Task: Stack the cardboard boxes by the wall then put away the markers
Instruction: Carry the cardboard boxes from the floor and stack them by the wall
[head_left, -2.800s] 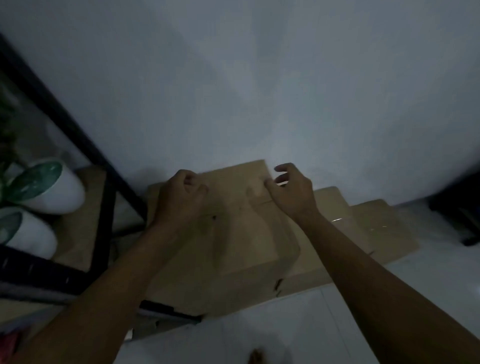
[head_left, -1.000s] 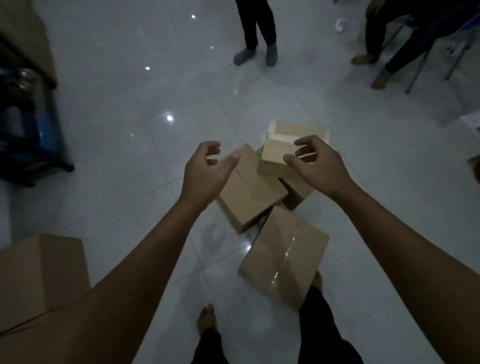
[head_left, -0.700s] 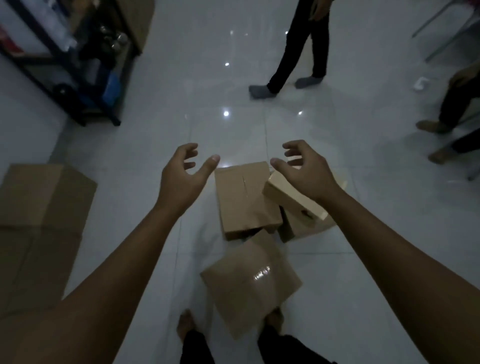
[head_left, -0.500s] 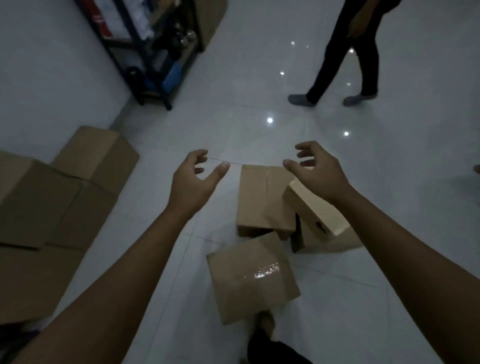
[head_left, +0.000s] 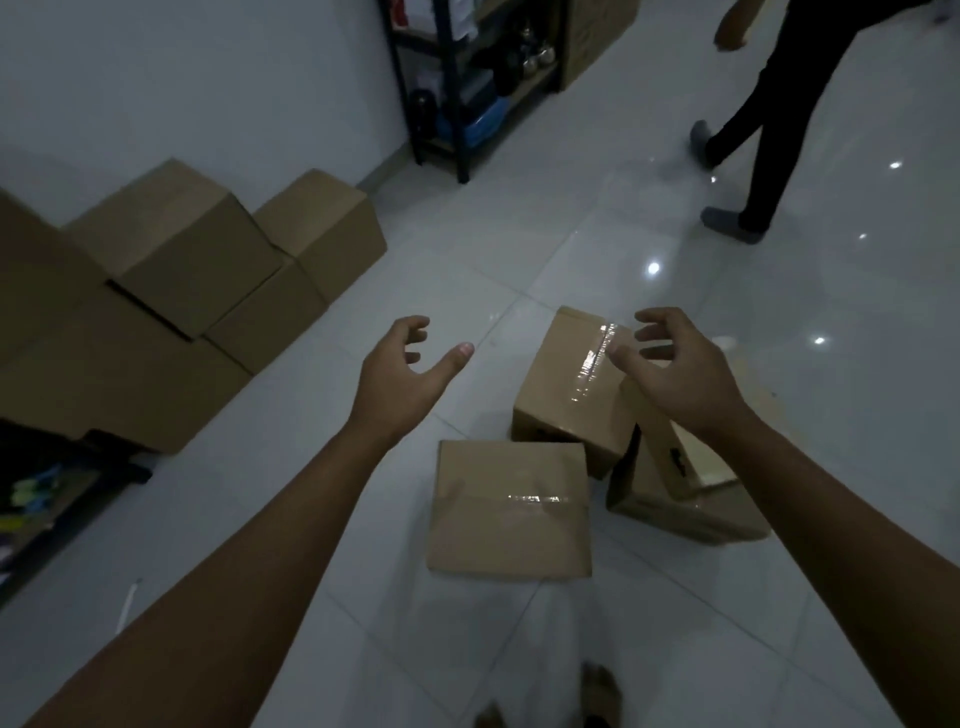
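Hands, left (head_left: 402, 371) and right (head_left: 680, 364), spread empty above taped boxes (head_left: 509, 512) (contents unseen).

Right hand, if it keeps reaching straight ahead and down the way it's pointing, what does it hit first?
Most likely the taped cardboard box lying on the floor: the right hand, fingers spread and empty, hangs just above that box's taped top. Depth is hard to judge, so the tilted box beside it could come first.

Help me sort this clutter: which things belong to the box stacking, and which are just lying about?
Job: three loose brown cardboard boxes on the floor; brown cardboard stack by the wall; both open hands.
Lying about: black metal shelf; passer-by's dark legs.
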